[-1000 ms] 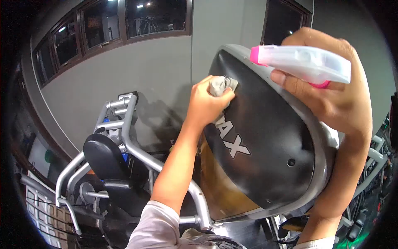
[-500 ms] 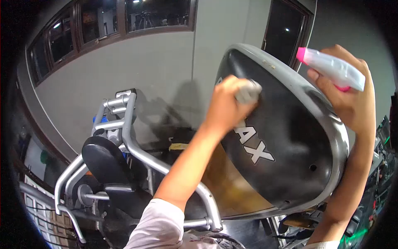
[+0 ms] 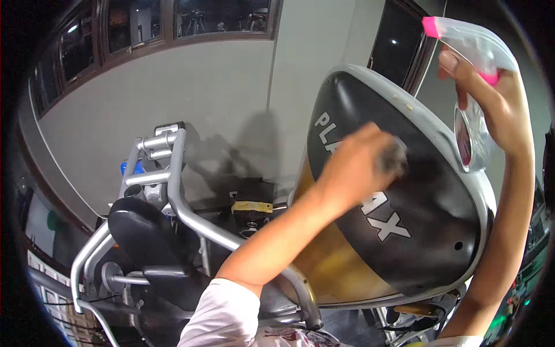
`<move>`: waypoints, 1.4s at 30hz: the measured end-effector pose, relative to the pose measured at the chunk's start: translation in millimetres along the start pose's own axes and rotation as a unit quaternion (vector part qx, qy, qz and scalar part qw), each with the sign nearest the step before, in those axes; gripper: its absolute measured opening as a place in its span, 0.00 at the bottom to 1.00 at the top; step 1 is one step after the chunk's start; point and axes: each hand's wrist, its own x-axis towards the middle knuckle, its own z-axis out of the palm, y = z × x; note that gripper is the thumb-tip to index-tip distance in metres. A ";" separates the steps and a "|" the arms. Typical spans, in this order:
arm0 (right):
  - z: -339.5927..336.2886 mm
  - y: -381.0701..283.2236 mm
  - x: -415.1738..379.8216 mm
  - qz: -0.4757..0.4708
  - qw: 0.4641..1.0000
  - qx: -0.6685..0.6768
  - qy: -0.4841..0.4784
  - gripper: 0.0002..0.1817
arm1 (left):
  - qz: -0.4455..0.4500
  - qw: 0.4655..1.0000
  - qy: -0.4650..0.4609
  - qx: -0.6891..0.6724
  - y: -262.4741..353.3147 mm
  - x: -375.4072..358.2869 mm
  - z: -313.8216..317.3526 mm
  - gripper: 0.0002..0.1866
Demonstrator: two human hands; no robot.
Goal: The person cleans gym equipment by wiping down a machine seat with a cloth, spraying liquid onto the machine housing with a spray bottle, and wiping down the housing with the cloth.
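A large black panel [image 3: 428,222] with a silver rim and white lettering faces me, its lower part gold. Against its dark surface my left hand [image 3: 361,165], blurred by motion, is closed round a crumpled grey cloth [image 3: 391,157]. My right hand [image 3: 500,107] grips a clear spray bottle [image 3: 477,139] with a pink nozzle and collar, held up beside the panel's right rim. The nozzle points left. My fingers wrap the bottle's neck, with a finger by the trigger.
An exercise machine with silver tubes [image 3: 211,224] and a black padded seat [image 3: 139,231] stands at the left. Behind are a grey wall [image 3: 231,87] and dark windows [image 3: 222,18]. A yellow strip [image 3: 252,206] lies low by the wall.
My left hand has moved right and down over the panel with the cloth. My right hand has raised the spray bottle, and more of the bottle's body shows. The view has shifted slightly.
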 end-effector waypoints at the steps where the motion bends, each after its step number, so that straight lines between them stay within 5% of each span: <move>1: 0.6 0.0 -3.4 0.003 1.000 -0.012 0.009 0.24 | 0.026 0.997 0.079 0.000 -25.4 9.0 0.3 0.18; 3: 0.6 2.3 -6.8 -0.002 1.000 -0.018 0.022 0.24 | -0.038 0.992 0.120 0.017 -84.3 31.5 -4.0 0.10; 6: 4.4 -6.6 -13.1 -0.007 0.997 -0.016 0.076 0.21 | -0.172 0.979 0.097 -0.060 -122.2 42.2 -15.3 0.12; 10: 1.2 -6.5 -21.7 0.030 0.995 -0.043 0.090 0.23 | 0.065 0.993 0.033 -0.095 -74.5 20.5 -11.4 0.15; 12: 3.1 -4.9 -26.6 0.038 0.994 -0.046 0.090 0.24 | 0.033 0.993 -0.032 -0.108 -42.5 9.6 -14.2 0.16; 16: -1.3 2.5 -39.1 0.054 0.998 -0.010 0.043 0.22 | 0.045 0.997 0.037 -0.053 -85.7 29.9 -14.6 0.15; 21: 1.8 -7.0 -21.2 -0.107 0.989 0.106 0.004 0.22 | -0.205 0.974 0.100 -0.015 -192.1 79.1 -26.6 0.16; 24: -13.5 -6.6 -5.9 -0.197 0.976 0.084 -0.047 0.20 | -0.163 0.981 0.103 -0.018 -188.1 73.4 -22.7 0.14; 26: -8.6 -17.5 -12.7 -0.141 0.989 0.049 -0.008 0.22 | -0.139 0.984 0.063 -0.087 -161.5 58.8 -17.8 0.13; 30: -5.8 -31.1 -24.7 0.002 0.998 0.067 0.020 0.26 | 0.133 0.989 -0.012 -0.057 -89.7 42.8 -13.7 0.14; 31: -4.7 -27.3 -27.9 0.003 0.998 0.060 0.031 0.25 | 0.138 0.985 -0.010 -0.100 -94.2 48.6 -15.0 0.14; 32: -1.2 -24.3 -28.5 0.004 0.998 0.053 0.040 0.25 | 0.045 0.993 -0.030 -0.102 -105.5 52.5 -18.3 0.13; 36: -5.6 -15.9 -34.8 0.002 0.997 0.018 0.076 0.23 | -0.145 0.983 0.103 -0.039 -185.1 76.7 -18.0 0.12; 39: -6.8 -13.9 -35.6 0.001 0.996 0.003 0.092 0.21 | -0.104 0.988 0.111 0.004 -177.1 73.2 -16.9 0.11; 41: -5.8 -12.4 -34.9 0.002 0.995 -0.006 0.095 0.21 | -0.181 0.977 0.057 -0.097 -140.6 56.8 -17.7 0.11; 42: -5.6 -12.6 -35.6 0.003 0.995 -0.009 0.097 0.20 | -0.071 0.987 0.029 -0.143 -129.6 46.5 -16.8 0.11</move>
